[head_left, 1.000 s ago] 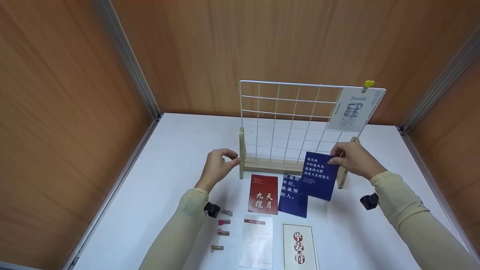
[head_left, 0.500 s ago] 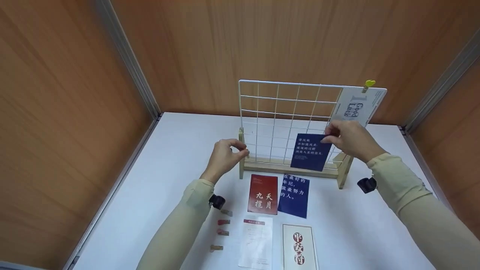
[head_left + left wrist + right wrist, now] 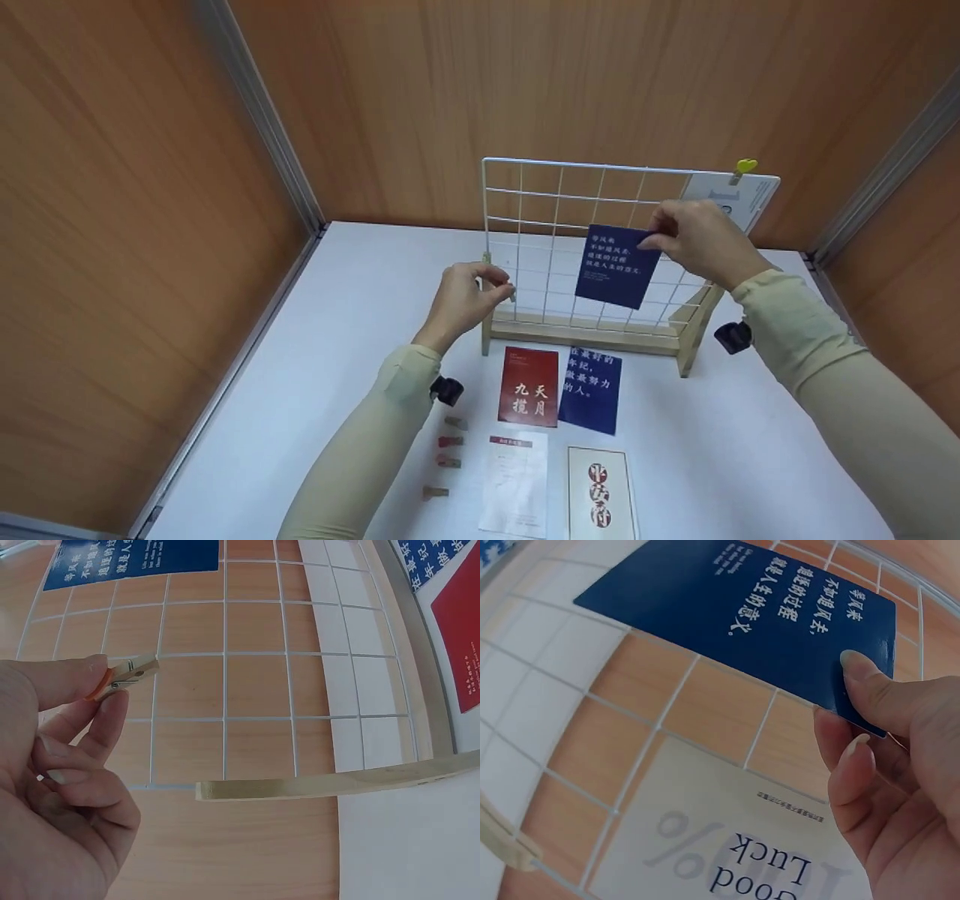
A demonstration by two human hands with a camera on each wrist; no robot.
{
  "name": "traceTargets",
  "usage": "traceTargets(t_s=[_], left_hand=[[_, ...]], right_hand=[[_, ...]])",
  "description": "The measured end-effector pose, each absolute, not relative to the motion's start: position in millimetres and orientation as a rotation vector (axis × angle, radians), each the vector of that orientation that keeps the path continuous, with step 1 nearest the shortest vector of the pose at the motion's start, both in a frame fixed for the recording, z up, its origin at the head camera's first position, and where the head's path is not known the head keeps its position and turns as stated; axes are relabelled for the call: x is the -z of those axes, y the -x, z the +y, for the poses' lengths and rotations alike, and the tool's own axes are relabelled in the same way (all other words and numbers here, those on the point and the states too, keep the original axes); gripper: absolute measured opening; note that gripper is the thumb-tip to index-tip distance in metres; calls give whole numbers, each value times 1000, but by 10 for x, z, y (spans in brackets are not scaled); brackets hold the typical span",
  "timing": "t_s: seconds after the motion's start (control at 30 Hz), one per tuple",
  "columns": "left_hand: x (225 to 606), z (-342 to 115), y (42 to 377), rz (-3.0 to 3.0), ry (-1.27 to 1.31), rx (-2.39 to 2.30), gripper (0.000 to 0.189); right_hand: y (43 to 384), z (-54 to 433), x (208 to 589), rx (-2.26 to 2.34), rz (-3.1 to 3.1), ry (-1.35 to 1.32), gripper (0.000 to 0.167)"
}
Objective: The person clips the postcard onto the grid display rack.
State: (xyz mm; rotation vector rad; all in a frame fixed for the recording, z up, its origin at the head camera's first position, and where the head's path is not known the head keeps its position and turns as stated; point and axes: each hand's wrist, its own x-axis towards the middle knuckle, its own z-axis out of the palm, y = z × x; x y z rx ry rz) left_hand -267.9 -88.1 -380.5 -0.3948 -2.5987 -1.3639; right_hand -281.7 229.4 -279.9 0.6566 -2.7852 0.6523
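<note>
My right hand (image 3: 701,236) pinches a dark blue card (image 3: 616,268) with white writing by its upper right corner, in front of the white wire grid (image 3: 559,234). In the right wrist view the thumb lies on the card's printed face and the fingers are behind it. My left hand (image 3: 466,300) holds a small wooden clothespin (image 3: 135,673) between thumb and fingertips, near the grid's left side; a bit of orange shows at its pinched end. A white "Good Luck" card (image 3: 727,840) hangs at the grid's right end under a clip with a yellow heart (image 3: 746,166).
The grid stands in a wooden base (image 3: 585,336). On the white table lie a red card (image 3: 528,386), another blue card (image 3: 591,394), a white card (image 3: 514,484) and a cream card (image 3: 600,491). Several clothespins (image 3: 450,442) lie left of them. Wood-grain panels (image 3: 480,82) enclose the table.
My right hand has raised the blue card from above the table cards up to the grid's front. My left hand has moved up and right with the clothespin, past the grid's left post.
</note>
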Motion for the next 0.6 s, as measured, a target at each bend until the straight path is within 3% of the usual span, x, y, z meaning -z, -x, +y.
traceTargets(t_s=[0.6], left_hand=[[3679,-749,2681,-2606,461,1299,13]], right_hand=[[2913,2243,2668,-570,-2665,-657,11]])
